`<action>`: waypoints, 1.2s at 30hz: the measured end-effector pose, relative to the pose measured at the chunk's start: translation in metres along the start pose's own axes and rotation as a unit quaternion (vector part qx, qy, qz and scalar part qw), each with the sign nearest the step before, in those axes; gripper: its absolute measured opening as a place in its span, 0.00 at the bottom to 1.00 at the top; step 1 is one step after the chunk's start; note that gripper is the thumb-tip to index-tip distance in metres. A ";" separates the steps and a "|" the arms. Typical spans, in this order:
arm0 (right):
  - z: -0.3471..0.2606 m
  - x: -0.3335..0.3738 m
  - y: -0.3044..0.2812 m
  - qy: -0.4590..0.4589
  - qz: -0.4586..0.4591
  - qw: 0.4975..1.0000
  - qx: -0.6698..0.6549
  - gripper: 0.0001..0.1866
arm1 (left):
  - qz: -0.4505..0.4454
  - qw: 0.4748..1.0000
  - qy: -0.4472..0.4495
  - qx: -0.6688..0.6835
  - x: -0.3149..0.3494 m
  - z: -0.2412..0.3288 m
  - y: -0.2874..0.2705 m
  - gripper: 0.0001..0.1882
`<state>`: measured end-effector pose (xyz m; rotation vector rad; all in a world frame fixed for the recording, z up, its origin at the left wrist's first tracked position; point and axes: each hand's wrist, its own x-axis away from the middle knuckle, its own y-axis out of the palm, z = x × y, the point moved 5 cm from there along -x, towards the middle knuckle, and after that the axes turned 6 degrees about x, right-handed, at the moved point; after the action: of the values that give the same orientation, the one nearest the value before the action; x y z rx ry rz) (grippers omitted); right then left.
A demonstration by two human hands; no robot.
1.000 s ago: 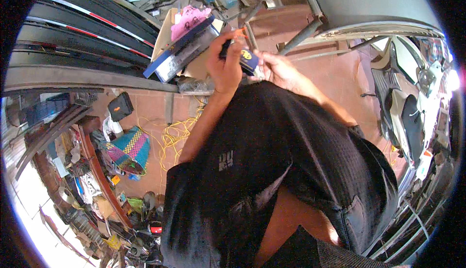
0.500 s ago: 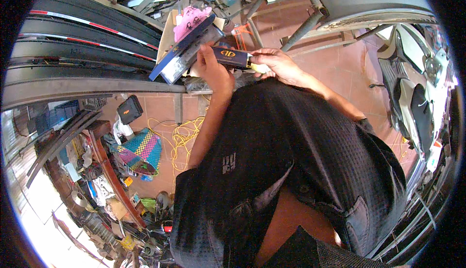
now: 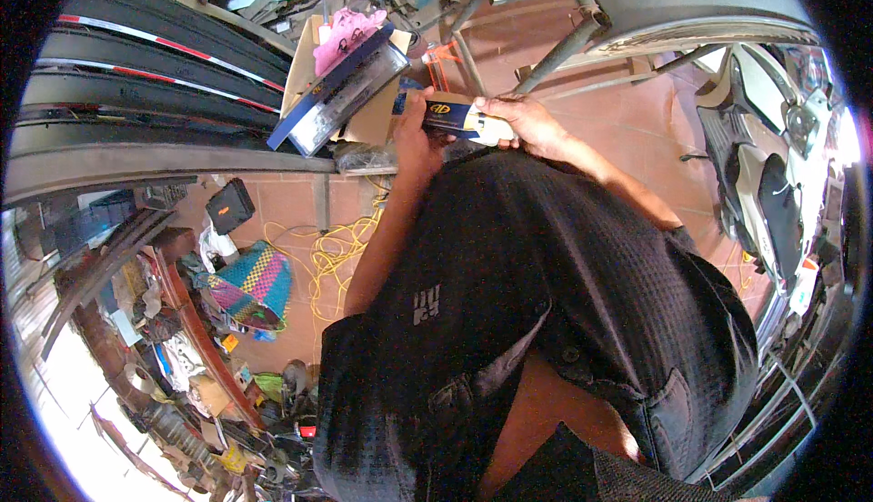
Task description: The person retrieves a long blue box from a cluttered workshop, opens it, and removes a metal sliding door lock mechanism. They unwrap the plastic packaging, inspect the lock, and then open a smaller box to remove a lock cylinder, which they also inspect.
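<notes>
Beyond the black clothing [image 3: 546, 247], curled left hand [image 3: 416, 127] and right hand [image 3: 529, 126] grip one navy box [image 3: 448, 116].

- Left hand [image 3: 416, 131] closes around the left end of a small dark blue box [image 3: 446, 113], thumb raised along it, fingertips showing beneath.
- Right hand [image 3: 532, 127] pinches at the box's right end, thumb on top, fingers curled below.
- Left forearm [image 3: 384, 225], bare, rises steeply toward the box from below and left.
- Right forearm [image 3: 623, 185], also bare, slants in from the box's lower right.
- Dark clothing [image 3: 546, 247] drapes the body below the box.
</notes>
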<state>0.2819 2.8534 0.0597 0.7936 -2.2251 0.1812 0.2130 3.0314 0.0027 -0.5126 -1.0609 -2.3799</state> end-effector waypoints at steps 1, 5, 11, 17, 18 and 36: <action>0.001 -0.001 -0.001 -0.011 -0.016 0.999 -0.027 0.22 | -0.003 1.000 0.010 -0.010 -0.001 -0.002 -0.003 0.22; 0.013 0.003 -0.009 -0.001 0.005 0.995 -0.103 0.21 | -0.029 0.995 0.071 -0.064 -0.002 -0.006 -0.010 0.18; 0.015 0.019 -0.017 -0.053 -0.003 0.998 -0.025 0.18 | -0.005 0.999 -0.029 0.033 0.000 -0.018 -0.019 0.18; 0.009 0.013 -0.027 -0.067 0.008 0.947 0.315 0.14 | -0.100 0.962 0.154 -0.203 0.006 0.006 0.006 0.19; 0.007 0.012 -0.027 -0.101 0.008 0.923 0.372 0.12 | -0.106 0.968 0.140 -0.181 0.005 0.006 0.008 0.20; -0.005 0.026 -0.030 -0.151 -0.133 0.950 -0.237 0.11 | -0.074 0.992 -0.082 0.054 -0.013 -0.008 0.005 0.21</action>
<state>0.2892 2.8189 0.0776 0.8776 -2.2705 -0.6225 0.2254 3.0261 -0.0068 -0.6196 -1.3348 -2.4243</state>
